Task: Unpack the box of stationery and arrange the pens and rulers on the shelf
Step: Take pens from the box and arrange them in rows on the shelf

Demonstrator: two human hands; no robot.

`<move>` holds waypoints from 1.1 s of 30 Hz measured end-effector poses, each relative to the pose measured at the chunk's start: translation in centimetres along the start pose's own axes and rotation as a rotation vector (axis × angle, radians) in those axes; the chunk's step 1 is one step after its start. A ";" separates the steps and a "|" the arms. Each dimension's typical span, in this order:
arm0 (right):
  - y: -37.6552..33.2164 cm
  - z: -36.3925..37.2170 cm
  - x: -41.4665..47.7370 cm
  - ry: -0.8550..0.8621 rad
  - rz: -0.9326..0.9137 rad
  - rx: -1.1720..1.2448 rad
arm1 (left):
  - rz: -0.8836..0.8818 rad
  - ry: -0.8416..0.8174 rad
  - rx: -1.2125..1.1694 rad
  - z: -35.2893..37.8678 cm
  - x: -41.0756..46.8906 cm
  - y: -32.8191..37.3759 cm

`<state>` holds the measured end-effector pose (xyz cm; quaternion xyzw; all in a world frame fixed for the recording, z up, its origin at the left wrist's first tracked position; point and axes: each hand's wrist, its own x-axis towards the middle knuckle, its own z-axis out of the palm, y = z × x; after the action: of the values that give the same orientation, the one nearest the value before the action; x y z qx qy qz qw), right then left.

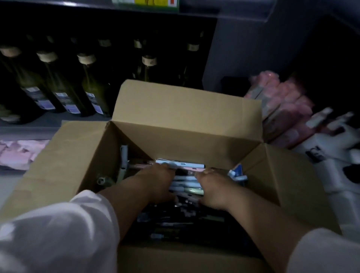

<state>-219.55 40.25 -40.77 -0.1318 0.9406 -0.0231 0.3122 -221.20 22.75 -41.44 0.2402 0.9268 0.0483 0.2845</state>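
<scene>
Inside the open box point(187, 117), left hand point(158, 181) and right hand point(214, 188) — each grip curled round 1 bundle of pens point(185, 184).

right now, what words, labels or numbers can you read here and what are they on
No text here is legible.
bottle labels: blurred.
shelf tag, yellow and red: print too small.
white pack at right: dark mark, blurred.
pens in the box: no print readable.

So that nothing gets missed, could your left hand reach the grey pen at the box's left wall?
Probably yes: the grey pen sits uncovered beside the left hand, though that hand is gripping the pen bundle.
</scene>
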 end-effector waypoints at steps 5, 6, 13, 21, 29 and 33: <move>0.5 -0.3 1.8 -0.108 0.016 0.024 | -0.015 0.022 0.035 -0.1 0.8 -0.2; 0.6 -0.3 1.9 -0.125 0.021 0.020 | -0.014 0.017 0.035 0.1 0.9 -0.2; 0.5 -0.9 2.2 -0.104 0.018 0.014 | -0.090 -0.135 0.036 -0.1 1.4 -0.3; 0.2 -1.0 1.6 0.042 -0.060 0.309 | -0.026 -0.028 -0.245 -0.8 0.3 -0.7; -2.0 -4.1 -1.3 0.130 -0.172 0.769 | -0.073 0.091 -0.561 -4.0 -3.3 -1.6; -3.2 -6.9 -4.0 0.181 -0.082 0.936 | -0.109 0.125 -0.779 -7.0 -6.5 -0.6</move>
<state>-219.86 37.95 -32.51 -0.0114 0.8466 -0.4678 0.2538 -220.62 19.44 -32.43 0.0614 0.8659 0.3957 0.2997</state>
